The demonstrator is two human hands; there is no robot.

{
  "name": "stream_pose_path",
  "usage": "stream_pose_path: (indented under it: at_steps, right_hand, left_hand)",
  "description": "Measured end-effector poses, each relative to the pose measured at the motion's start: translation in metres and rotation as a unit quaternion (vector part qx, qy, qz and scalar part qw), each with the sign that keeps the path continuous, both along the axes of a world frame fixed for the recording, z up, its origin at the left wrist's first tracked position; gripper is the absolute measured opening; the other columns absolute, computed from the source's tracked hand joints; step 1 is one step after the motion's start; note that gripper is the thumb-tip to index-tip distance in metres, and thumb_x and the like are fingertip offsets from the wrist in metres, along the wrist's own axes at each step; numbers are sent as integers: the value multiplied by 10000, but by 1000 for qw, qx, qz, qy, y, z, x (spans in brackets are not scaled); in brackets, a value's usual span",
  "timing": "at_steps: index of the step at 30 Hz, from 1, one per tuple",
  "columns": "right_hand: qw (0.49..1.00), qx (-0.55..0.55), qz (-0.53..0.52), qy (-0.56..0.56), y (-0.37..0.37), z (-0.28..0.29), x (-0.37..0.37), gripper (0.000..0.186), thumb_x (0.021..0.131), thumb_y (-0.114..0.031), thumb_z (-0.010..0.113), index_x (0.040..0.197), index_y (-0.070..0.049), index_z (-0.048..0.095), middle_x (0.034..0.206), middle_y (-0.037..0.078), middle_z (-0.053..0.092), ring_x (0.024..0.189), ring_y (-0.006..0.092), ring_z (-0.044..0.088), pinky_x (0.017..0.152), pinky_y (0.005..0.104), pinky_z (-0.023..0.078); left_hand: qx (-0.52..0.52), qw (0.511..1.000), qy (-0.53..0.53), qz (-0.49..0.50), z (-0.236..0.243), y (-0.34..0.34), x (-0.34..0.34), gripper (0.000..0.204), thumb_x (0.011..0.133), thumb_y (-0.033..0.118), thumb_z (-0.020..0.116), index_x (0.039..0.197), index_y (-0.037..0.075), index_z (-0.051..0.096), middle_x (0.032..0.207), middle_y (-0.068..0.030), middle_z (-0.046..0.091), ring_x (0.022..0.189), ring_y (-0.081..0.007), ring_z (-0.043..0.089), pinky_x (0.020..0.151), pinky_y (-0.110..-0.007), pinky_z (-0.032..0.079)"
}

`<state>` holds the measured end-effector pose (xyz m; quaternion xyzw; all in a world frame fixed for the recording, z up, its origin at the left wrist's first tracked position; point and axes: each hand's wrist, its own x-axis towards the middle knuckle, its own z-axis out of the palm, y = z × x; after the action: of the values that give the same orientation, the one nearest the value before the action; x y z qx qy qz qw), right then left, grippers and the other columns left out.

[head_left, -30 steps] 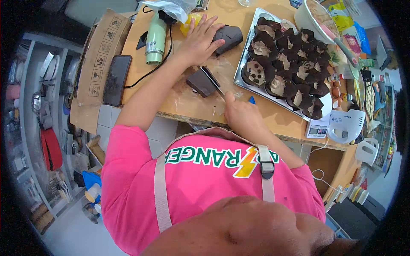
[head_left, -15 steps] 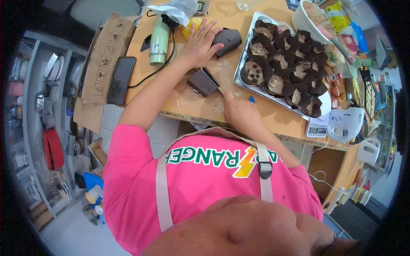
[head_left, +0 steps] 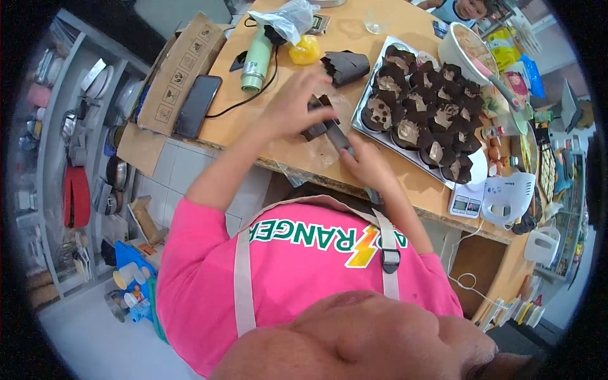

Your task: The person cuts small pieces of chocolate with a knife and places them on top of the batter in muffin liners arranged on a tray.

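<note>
A dark brown block, looking like chocolate, lies on crumpled clear plastic near the table's front edge. My right hand is closed around a knife, whose broad grey blade stands against the block's right side. Over the block is my left hand, its thumb reaching toward the blade; motion smears its other fingers, so its grip is unclear. Beyond them rests a stack of dark paper cupcake liners. To the right, a silver tray carries many dark-wrapped cupcakes with pale brown batter or topping.
Left on the table are a green bottle, a phone and a cardboard box. A white mixing bowl, a kitchen scale and a white hand mixer stand right. Another person is at the far edge.
My left hand has come off the liner stack and back to the block. The knife has turned, so its blade's broad side now shows. The view has shifted slightly.
</note>
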<state>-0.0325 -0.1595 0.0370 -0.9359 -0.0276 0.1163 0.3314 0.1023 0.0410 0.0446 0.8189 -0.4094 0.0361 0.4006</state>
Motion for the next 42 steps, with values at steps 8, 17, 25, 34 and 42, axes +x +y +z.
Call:
stream_pose_path:
  at_steps: [8, 17, 25, 34, 42]
  right_hand:
    - [996, -73, -18, -37, 9, 38, -12, 259, 958, -243, 527, 1064, -10, 488, 826, 281, 662, 798, 486, 635, 725, 592, 478]
    - [983, -161, -10, -86, 20, 41, -31, 205, 959, -223, 520, 984, -31, 453, 735, 235, 652, 694, 440, 652, 620, 557, 504]
    - [980, -174, 14, -99, 28, 42, -35, 197, 961, -217, 516, 1019, -33, 474, 702, 208, 655, 662, 415, 658, 604, 548, 508]
    - [974, -196, 23, -113, 29, 42, -35, 196, 956, -215, 524, 1003, -29, 480, 686, 200, 653, 641, 395, 660, 576, 519, 514]
    - [974, -198, 20, -109, 31, 43, -33, 191, 957, -213, 522, 1000, -32, 481, 665, 188, 652, 620, 392, 658, 571, 516, 520]
  left_hand:
    - [1, 982, -125, 145, -17, 24, -54, 780, 758, 529, 766, 1342, 101, 475, 1373, -199, 438, 1281, -396, 430, 1097, -493, 320]
    - [-23, 974, -208, 81, 15, 3, 50, 424, 981, 335, 569, 1313, 75, 520, 1467, -138, 431, 1408, -386, 333, 1154, -469, 279]
    - [-17, 974, -215, 75, -13, -18, 81, 448, 977, 406, 557, 1299, 96, 535, 1447, -138, 467, 1391, -409, 369, 1129, -590, 273]
    - [-5, 987, -144, 70, -19, -21, 84, 422, 1010, 408, 497, 1339, 144, 503, 1497, -126, 425, 1454, -381, 281, 1177, -564, 186]
    - [-8, 990, -125, 60, -24, -27, 89, 391, 1008, 387, 507, 1317, 147, 516, 1491, -124, 436, 1449, -382, 292, 1176, -576, 190]
